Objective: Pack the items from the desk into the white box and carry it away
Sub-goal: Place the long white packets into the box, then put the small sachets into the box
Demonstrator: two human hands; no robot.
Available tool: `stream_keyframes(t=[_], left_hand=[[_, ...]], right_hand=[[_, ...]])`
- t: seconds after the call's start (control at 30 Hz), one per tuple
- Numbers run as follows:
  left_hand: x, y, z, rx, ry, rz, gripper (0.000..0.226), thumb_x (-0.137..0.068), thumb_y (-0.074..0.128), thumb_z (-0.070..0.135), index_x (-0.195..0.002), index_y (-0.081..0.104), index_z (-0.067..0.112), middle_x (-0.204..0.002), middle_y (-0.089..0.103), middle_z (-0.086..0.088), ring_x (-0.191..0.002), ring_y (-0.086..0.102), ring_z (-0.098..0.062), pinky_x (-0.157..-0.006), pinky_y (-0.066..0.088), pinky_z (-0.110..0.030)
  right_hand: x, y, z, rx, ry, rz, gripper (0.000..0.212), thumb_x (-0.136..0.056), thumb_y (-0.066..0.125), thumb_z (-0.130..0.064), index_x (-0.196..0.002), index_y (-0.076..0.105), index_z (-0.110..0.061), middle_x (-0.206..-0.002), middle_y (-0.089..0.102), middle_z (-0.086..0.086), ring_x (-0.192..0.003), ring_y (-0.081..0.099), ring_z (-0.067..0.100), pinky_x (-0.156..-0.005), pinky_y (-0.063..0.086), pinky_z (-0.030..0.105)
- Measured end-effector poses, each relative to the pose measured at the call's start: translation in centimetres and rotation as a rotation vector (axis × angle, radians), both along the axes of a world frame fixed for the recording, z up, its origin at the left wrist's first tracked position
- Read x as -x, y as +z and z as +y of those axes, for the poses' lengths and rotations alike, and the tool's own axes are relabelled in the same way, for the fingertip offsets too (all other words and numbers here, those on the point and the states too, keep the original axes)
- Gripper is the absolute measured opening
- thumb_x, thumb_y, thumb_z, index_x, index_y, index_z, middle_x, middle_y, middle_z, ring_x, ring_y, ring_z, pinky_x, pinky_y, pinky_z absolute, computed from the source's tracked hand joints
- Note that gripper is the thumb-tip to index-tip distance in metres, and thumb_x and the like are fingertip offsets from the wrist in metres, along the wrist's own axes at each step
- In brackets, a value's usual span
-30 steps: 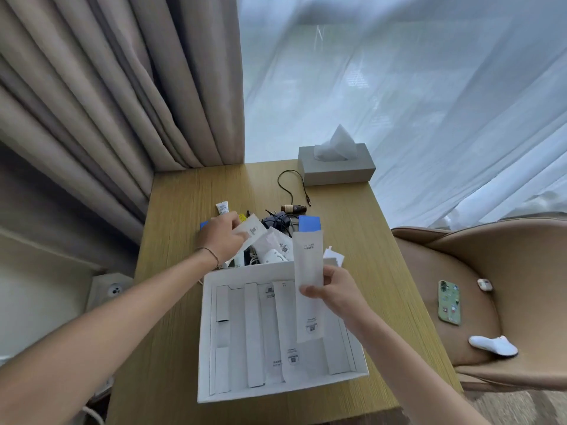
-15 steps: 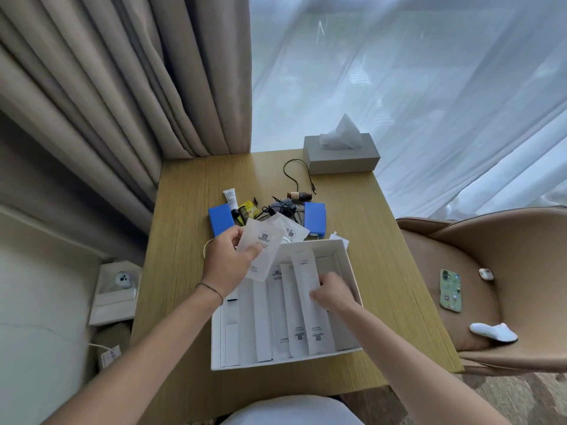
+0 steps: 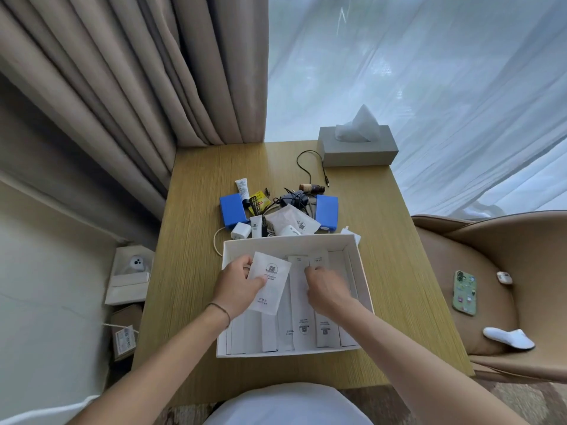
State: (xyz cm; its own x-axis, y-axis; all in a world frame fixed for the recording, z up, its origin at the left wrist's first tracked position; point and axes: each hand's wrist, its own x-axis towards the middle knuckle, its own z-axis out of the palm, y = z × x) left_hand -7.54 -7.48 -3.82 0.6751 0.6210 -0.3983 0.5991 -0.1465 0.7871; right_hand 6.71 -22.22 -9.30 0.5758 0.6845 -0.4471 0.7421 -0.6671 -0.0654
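Left hand [image 3: 237,286] fingers and thumb pinch a white sachet [image 3: 269,283] above the white box [image 3: 362,271], left half. Right hand [image 3: 326,286] fingers curled down onto long packets [image 3: 302,320] lying inside box; grip unclear. Beyond box's far wall: blue cases [image 3: 233,210], tangled cables [image 3: 294,197], small tubes [image 3: 242,188]
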Motion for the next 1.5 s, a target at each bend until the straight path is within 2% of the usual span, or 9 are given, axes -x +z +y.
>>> stream_keyframes(t=[0.2, 0.3, 0.43, 0.63, 0.83, 0.97, 1.13, 1.3, 1.5], left_hand=[[0.0, -1.4, -0.5, -0.036, -0.053, 0.076, 0.042, -0.086, 0.074, 0.010, -0.112, 0.049, 0.031, -0.109, 0.068, 0.002, -0.094, 0.068, -0.016, -0.075, 0.062, -0.036], [-0.4, -2.0, -1.1, -0.041, -0.109, 0.106, 0.052, -0.083, 0.075, 0.005, -0.116, 0.046, 0.033, -0.109, 0.064, 0.002, -0.096, 0.068, -0.017, -0.071, 0.063, -0.034], [-1.2, -3.0, -2.2, -0.058, -0.215, 0.154, 0.042, -0.081, 0.076, 0.006, -0.106, 0.052, 0.031, -0.107, 0.064, 0.002, -0.093, 0.065, -0.017, -0.062, 0.057, -0.022], [-1.6, -5.6, -4.6, -0.071, -0.325, 0.213, 0.038, -0.083, 0.077, 0.008, -0.103, 0.052, 0.029, -0.108, 0.064, 0.001, -0.093, 0.063, -0.016, -0.053, 0.053, -0.013], [-1.7, -7.0, -5.9, -0.364, -0.504, 0.302, 0.029, -0.089, 0.070, 0.022, -0.114, 0.057, 0.028, -0.109, 0.069, 0.001, -0.085, 0.060, -0.013, -0.065, 0.053, -0.020], [-2.2, -7.5, -5.9, -0.822, -0.703, 0.353, 0.035, -0.088, 0.070, 0.034, -0.121, 0.065, 0.022, -0.121, 0.062, -0.005, -0.111, 0.054, -0.024, -0.082, 0.049, -0.034], [-2.3, -8.3, -5.9, -0.878, -0.750, 0.428, 0.042, -0.091, 0.067, 0.038, -0.128, 0.060, 0.021, -0.137, 0.053, -0.010, -0.127, 0.043, -0.029, -0.101, 0.040, -0.041], [-2.4, -6.9, -5.8, -0.807, -0.630, 0.306, 0.047, -0.094, 0.060, 0.047, -0.134, 0.052, 0.026, -0.134, 0.055, -0.005, -0.124, 0.048, -0.025, -0.101, 0.041, -0.039], [-3.3, -1.4, -3.9, -0.796, -0.518, -0.065, 0.027, -0.092, 0.063, 0.031, -0.118, 0.066, 0.026, -0.109, 0.067, 0.004, -0.099, 0.061, -0.018, -0.083, 0.053, -0.033]], right_hand=[[0.6, -0.9, 0.4, 0.029, -0.145, 0.128, 0.035, -0.087, 0.056, -0.003, -0.122, 0.056, -0.008, -0.119, 0.057, 0.015, -0.103, 0.062, 0.036, -0.069, 0.042, 0.036], [0.5, -0.9, 0.5, 0.067, -0.115, 0.161, 0.031, -0.088, 0.055, -0.005, -0.119, 0.059, -0.009, -0.114, 0.062, 0.012, -0.101, 0.063, 0.033, -0.068, 0.044, 0.035], [0.1, -0.1, 0.0, 0.052, -0.127, 0.151, 0.020, -0.091, 0.053, -0.010, -0.108, 0.063, -0.013, -0.088, 0.059, 0.004, -0.081, 0.058, 0.026, -0.063, 0.045, 0.032], [-0.3, 0.8, -1.7, -0.047, -0.205, 0.151, 0.007, -0.093, 0.051, -0.014, -0.093, 0.058, -0.012, -0.088, 0.062, 0.006, -0.080, 0.060, 0.027, -0.061, 0.046, 0.032], [-0.1, 1.4, -2.7, -0.121, -0.236, 0.172, 0.016, -0.094, 0.051, -0.018, -0.101, 0.064, -0.012, -0.094, 0.067, 0.008, -0.080, 0.060, 0.027, -0.061, 0.047, 0.032], [-0.1, 1.6, -3.1, -0.138, -0.236, 0.172, 0.018, -0.095, 0.051, -0.021, -0.102, 0.065, -0.013, -0.095, 0.069, 0.008, -0.081, 0.063, 0.027, -0.062, 0.050, 0.033], [0.0, 2.2, -3.1, -0.165, -0.236, 0.167, 0.020, -0.095, 0.050, -0.023, -0.102, 0.067, -0.015, -0.097, 0.070, 0.006, -0.085, 0.065, 0.027, -0.068, 0.056, 0.036], [-0.8, 4.1, -2.4, -0.318, -0.252, 0.142, 0.022, -0.093, 0.049, -0.022, -0.094, 0.070, -0.017, -0.091, 0.073, 0.002, -0.080, 0.066, 0.026, -0.069, 0.056, 0.036], [-3.5, 7.6, 0.7, -0.534, -0.296, 0.111, 0.017, -0.093, 0.054, -0.021, -0.092, 0.071, -0.019, -0.086, 0.074, -0.003, -0.077, 0.065, 0.020, -0.062, 0.048, 0.030]])
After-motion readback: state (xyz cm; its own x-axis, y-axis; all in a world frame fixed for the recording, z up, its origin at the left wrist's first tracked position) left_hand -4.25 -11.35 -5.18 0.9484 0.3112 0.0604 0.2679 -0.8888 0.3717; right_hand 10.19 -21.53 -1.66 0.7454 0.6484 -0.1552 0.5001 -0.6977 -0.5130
